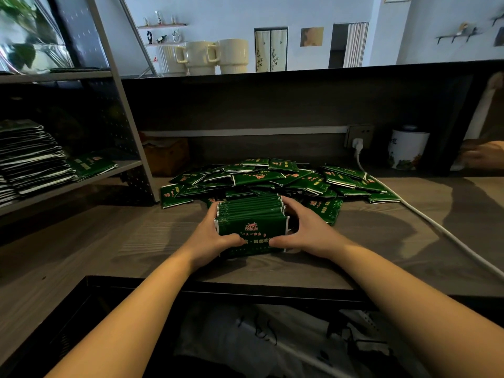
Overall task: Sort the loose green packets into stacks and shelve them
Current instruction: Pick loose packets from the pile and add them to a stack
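A stack of green packets [252,218] stands on edge on the wooden counter [109,241], squeezed between both hands. My left hand [211,238] grips its left side, thumb across the front packet. My right hand [302,230] grips the right side the same way. Behind the stack lies a loose pile of green packets [286,178] with red print, spread across the counter. On the metal shelf [90,181] at the left sit stacked packets [32,159] and a couple of flat green packets [91,165].
A white power cable [436,225] runs from a wall socket [358,137] across the counter's right side. A white canister [407,150] stands at the back right, another person's hand [482,156] beyond it. Cream mugs [215,57] sit on the upper ledge. A brown box [166,156] sits behind the shelf post.
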`<state>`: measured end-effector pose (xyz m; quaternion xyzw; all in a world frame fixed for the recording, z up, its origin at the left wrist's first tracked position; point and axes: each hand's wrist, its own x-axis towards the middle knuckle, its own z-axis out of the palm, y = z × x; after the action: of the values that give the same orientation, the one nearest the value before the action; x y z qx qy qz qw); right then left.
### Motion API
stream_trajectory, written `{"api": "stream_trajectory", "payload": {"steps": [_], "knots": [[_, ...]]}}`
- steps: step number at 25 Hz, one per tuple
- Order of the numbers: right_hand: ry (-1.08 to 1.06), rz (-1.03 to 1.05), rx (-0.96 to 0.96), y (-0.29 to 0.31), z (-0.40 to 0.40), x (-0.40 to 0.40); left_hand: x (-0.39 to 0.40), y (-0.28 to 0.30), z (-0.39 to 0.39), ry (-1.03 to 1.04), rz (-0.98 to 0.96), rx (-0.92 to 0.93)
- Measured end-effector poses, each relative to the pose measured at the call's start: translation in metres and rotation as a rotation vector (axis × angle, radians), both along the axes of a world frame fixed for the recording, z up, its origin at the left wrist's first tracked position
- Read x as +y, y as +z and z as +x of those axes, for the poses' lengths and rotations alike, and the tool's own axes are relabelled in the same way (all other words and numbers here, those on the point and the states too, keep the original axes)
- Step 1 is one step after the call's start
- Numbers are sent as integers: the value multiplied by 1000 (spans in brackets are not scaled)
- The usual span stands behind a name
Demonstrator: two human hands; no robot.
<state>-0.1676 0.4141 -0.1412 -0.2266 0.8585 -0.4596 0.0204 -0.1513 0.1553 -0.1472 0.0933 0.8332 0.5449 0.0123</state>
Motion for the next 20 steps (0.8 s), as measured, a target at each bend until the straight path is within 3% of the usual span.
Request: {"api": "stream_trajectory", "payload": {"steps": [4,6,9,13,20], "knots": [[-36,-74,11,2,2,3,1,-3,0,48,23,9],[-202,-108,106,3,0,8,-2,-3,-2,133,129,10],[-484,149,255,1,-7,17,-6,-4,-4,269,251,29],[-618,489,240,-7,-15,18,-7,-6,-6,276,200,37],[-623,560,266,-8,-14,13,-3,-6,-6,256,167,29]]}}
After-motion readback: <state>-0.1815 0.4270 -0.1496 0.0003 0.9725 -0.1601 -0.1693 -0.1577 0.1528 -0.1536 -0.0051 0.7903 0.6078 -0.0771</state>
